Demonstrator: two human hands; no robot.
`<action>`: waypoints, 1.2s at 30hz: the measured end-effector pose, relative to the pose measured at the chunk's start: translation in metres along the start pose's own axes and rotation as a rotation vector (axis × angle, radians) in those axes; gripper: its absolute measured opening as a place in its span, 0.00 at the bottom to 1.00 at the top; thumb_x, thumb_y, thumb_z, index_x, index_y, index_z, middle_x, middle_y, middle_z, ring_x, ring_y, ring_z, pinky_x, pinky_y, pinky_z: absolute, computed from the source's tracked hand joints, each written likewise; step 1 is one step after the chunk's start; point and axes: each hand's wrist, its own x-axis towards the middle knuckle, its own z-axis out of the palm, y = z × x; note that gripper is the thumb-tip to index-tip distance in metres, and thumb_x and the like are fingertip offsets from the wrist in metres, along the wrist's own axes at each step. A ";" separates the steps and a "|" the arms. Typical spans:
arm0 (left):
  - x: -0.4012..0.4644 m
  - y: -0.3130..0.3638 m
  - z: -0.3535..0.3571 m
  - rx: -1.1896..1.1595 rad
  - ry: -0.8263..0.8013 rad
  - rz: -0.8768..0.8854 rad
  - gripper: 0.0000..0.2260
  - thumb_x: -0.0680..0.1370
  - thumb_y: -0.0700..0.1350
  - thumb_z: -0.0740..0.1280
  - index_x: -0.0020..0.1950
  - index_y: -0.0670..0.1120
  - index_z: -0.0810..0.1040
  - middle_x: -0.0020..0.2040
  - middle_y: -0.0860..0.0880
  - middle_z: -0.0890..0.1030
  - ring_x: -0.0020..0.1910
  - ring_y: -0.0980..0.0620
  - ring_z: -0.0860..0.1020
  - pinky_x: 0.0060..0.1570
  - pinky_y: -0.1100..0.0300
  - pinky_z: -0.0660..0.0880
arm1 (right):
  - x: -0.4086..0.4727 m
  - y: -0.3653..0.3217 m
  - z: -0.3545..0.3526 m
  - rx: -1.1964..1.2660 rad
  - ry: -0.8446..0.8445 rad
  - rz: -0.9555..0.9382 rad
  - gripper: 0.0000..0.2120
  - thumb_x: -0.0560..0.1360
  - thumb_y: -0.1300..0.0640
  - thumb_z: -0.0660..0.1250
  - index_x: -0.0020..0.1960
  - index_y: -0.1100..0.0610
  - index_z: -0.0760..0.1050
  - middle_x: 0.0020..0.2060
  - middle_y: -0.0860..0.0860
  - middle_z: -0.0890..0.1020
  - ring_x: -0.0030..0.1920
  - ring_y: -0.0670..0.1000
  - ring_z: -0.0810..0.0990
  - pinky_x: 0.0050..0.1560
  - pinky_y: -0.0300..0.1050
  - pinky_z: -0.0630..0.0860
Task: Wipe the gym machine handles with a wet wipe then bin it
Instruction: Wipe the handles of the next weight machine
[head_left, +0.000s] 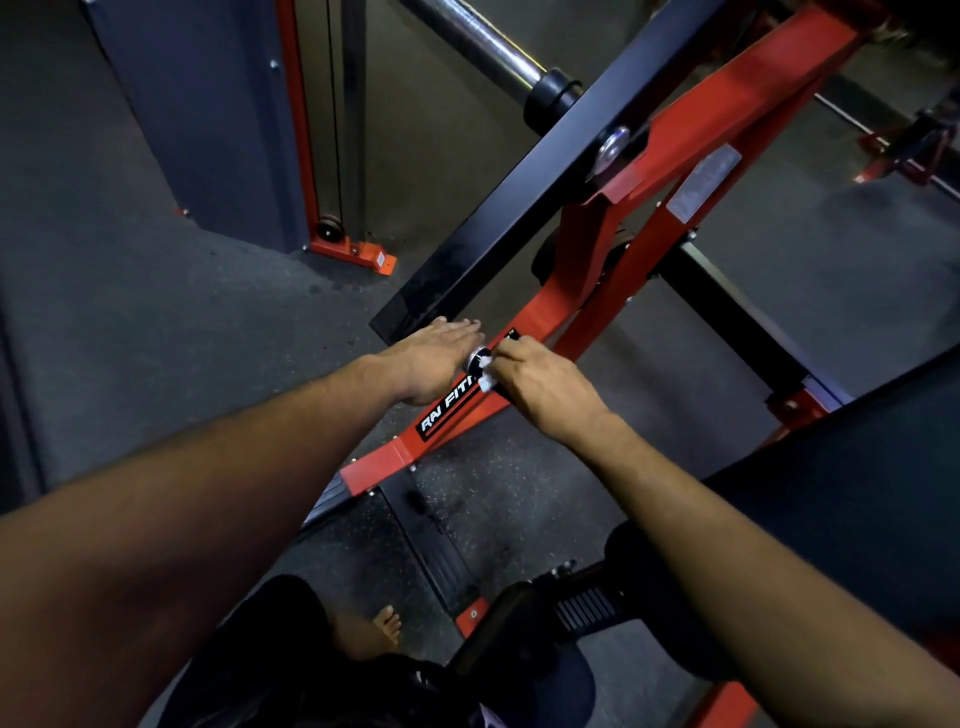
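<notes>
The gym machine's handle (477, 357) shows only its round metal end cap between my two hands, above the red frame beam (467, 415) with white lettering. My right hand (545, 387) is curled round the handle and grips a white wet wipe (486, 382) against it; only a small crumpled corner of the wipe shows. My left hand (436, 358) lies flat with straight fingers just left of the end cap, next to the black bar (498, 208). Whether it touches the cap I cannot tell.
A chrome barbell sleeve (488, 49) and the black bar cross overhead at the back. A red-and-grey cable column (322, 156) stands at left on dark rubber flooring. A black padded seat (857, 493) is at right, a ribbed adjustment knob (587, 608) below, my foot (384, 631) near the bottom.
</notes>
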 end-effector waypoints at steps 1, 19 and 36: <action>0.000 -0.001 0.000 -0.013 0.006 0.004 0.32 0.80 0.31 0.56 0.83 0.41 0.51 0.84 0.43 0.49 0.83 0.50 0.47 0.80 0.55 0.42 | 0.007 0.001 0.000 0.031 0.020 0.057 0.02 0.78 0.60 0.67 0.49 0.57 0.79 0.46 0.52 0.77 0.46 0.55 0.77 0.44 0.50 0.78; 0.003 -0.006 0.004 -0.137 0.059 -0.028 0.34 0.76 0.28 0.58 0.82 0.42 0.58 0.83 0.44 0.57 0.82 0.50 0.53 0.78 0.60 0.44 | 0.011 -0.010 0.000 0.024 -0.062 -0.077 0.08 0.77 0.64 0.63 0.52 0.58 0.80 0.54 0.52 0.79 0.51 0.54 0.76 0.49 0.48 0.77; -0.004 0.027 -0.003 -0.041 0.222 -0.111 0.09 0.75 0.34 0.63 0.51 0.42 0.78 0.51 0.43 0.79 0.53 0.41 0.78 0.63 0.50 0.71 | -0.101 0.044 -0.078 0.377 -0.223 0.378 0.04 0.75 0.60 0.75 0.47 0.52 0.86 0.44 0.42 0.83 0.46 0.41 0.82 0.49 0.34 0.78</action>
